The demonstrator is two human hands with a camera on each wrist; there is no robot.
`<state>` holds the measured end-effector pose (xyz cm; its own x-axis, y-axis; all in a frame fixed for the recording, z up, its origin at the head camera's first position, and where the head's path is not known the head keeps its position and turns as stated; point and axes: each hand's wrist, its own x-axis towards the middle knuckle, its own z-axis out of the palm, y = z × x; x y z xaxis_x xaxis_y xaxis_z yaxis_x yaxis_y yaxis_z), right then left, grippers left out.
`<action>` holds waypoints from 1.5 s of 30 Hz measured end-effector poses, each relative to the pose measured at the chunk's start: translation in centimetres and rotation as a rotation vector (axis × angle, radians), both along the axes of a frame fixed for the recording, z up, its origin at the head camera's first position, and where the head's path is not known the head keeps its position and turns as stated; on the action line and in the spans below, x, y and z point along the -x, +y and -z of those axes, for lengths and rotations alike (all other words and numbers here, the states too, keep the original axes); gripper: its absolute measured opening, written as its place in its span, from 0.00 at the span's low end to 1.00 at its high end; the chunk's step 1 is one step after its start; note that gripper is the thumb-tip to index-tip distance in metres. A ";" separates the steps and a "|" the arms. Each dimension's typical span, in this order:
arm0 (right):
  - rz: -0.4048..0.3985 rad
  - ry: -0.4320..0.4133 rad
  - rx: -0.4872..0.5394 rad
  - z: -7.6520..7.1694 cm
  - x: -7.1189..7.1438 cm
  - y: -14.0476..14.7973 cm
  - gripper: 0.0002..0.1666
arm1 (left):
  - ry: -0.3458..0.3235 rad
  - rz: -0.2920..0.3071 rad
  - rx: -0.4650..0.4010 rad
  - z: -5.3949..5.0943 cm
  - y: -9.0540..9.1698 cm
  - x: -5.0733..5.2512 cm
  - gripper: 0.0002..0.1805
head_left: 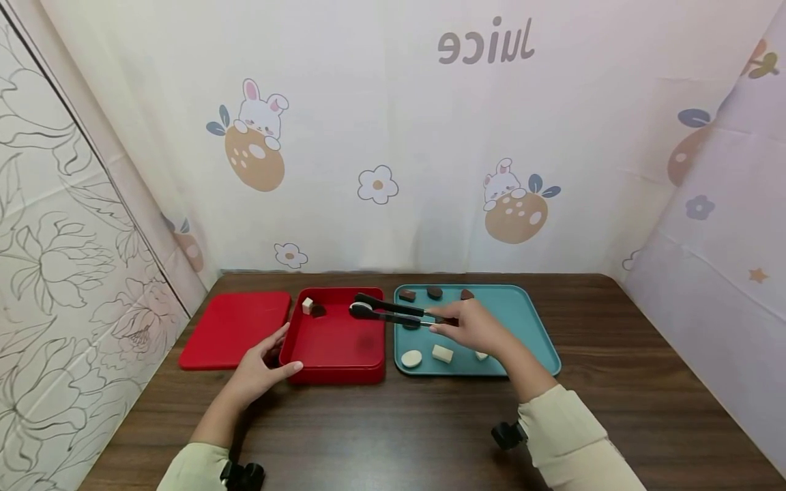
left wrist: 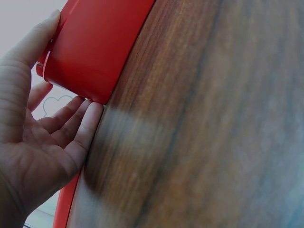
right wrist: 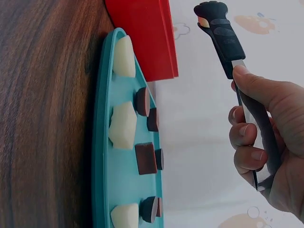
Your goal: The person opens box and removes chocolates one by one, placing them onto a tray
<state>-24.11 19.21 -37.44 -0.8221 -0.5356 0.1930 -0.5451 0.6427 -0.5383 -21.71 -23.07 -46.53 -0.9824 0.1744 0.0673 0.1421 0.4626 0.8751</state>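
My right hand (head_left: 469,327) grips black-tipped metal tongs (right wrist: 260,126). Between the tong tips is a small pale piece (right wrist: 203,22), mostly hidden, above the right part of an open red box (head_left: 338,344). With the thumb on its front wall and the fingers at its left side, my left hand (head_left: 254,375) holds the box's front left corner. Inside, toward the back left, lie a white cube (head_left: 308,305) and a dark brown piece (head_left: 318,311). A teal tray (head_left: 516,327) to the right carries several brown and white chocolate-like pieces, such as a white oval (head_left: 411,359).
A flat red lid (head_left: 236,327) lies left of the box. All stand on a dark wooden table (head_left: 393,436), with a printed curtain (head_left: 393,123) behind its back edge. The box and tray stand close side by side.
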 end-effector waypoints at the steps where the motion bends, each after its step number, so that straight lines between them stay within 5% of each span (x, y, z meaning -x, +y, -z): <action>1: 0.004 -0.001 0.007 0.0 -0.1 0.2 0.22 | -0.002 0.001 -0.001 0.0 0.0 0.0 0.46; 23: 0.123 -0.010 0.104 0.7 -2.8 5.0 0.24 | -0.006 0.006 -0.016 0.1 -0.1 0.1 0.46; 45: 0.329 0.048 0.103 2.1 -5.2 9.4 0.23 | -0.003 0.012 -0.018 0.1 -0.1 0.0 0.46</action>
<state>-18.94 28.61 -39.57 -0.9361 -0.2191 0.2751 -0.3442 0.7319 -0.5881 -21.72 -23.14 -46.62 -0.9803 0.1852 0.0681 0.1455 0.4450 0.8836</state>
